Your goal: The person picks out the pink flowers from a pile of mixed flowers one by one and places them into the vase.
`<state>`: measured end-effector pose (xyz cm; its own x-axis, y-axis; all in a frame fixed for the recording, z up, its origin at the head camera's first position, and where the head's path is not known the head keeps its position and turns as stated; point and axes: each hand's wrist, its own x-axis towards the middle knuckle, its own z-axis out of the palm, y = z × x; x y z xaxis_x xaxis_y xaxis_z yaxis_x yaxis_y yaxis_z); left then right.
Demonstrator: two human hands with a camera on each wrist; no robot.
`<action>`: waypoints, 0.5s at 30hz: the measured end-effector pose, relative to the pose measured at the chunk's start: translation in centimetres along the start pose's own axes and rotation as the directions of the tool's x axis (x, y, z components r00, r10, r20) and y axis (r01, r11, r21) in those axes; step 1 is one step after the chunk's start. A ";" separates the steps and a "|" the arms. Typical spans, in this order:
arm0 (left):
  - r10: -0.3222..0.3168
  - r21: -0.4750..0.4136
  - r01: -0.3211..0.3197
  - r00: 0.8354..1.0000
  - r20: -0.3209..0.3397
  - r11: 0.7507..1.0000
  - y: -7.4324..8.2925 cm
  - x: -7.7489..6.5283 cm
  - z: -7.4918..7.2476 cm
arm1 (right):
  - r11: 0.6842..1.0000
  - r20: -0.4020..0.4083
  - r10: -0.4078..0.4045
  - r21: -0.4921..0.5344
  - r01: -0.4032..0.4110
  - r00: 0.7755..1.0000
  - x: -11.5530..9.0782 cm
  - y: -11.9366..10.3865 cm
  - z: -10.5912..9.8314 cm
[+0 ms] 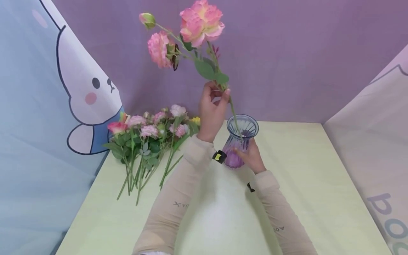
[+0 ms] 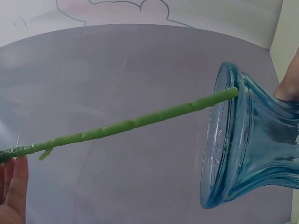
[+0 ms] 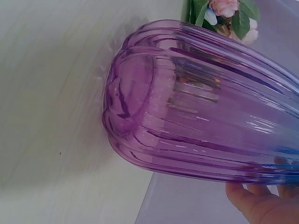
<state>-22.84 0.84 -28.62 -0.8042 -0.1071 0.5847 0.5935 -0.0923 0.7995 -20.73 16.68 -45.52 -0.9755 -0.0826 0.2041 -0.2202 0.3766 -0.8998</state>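
My left hand (image 1: pixel 213 113) pinches the green stem (image 2: pixel 131 123) of a pink flower spray (image 1: pixel 202 24) between thumb and fingers. The spray carries two full blooms, a bud and green leaves, all above the hand. The bare lower stem slants down to the vase mouth, its cut end overlapping the rim in the left wrist view. The ribbed glass vase (image 1: pixel 234 159), blue at its flared top and purple at the base, stands on the table. Around its right side my right hand (image 1: pixel 254 157) holds it, thumb in front; some of the fingers are hidden in the head view.
Several pink and white flowers (image 1: pixel 149 131) with long stems lie in a bunch on the pale table (image 1: pixel 302 198), left of the vase. A yellow bloom (image 1: pixel 196 120) shows at the bunch's right end. A purple backdrop (image 1: pixel 302 63) rises behind, with printed cloths at both sides.
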 end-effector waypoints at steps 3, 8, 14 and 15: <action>0.007 -0.014 -0.007 1.000 -0.011 1.000 0.1 0.3 0.1 | 1.000 -0.013 -0.016 -0.005 0.016 1.000 0.4 1.7 0.2; 0.014 0.001 -0.014 1.000 -0.019 1.000 -0.4 0.5 0.1 | 1.000 -0.018 -0.016 -0.004 0.016 1.000 0.4 1.7 0.3; -0.006 0.099 0.001 0.999 0.047 0.995 -2.0 -0.1 0.4 | 1.000 -0.010 0.009 -0.025 -0.010 1.000 0.4 1.4 0.2; -0.008 0.119 0.000 0.998 0.062 0.993 -2.3 -0.3 0.5 | 1.000 -0.006 0.014 -0.020 -0.014 1.000 0.3 1.1 0.1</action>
<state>-24.01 1.55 -30.60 -0.8092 -0.0448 0.5859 0.5853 0.0263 0.8104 -21.31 16.96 -46.52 -0.9784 -0.0719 0.1939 -0.2064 0.3965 -0.8945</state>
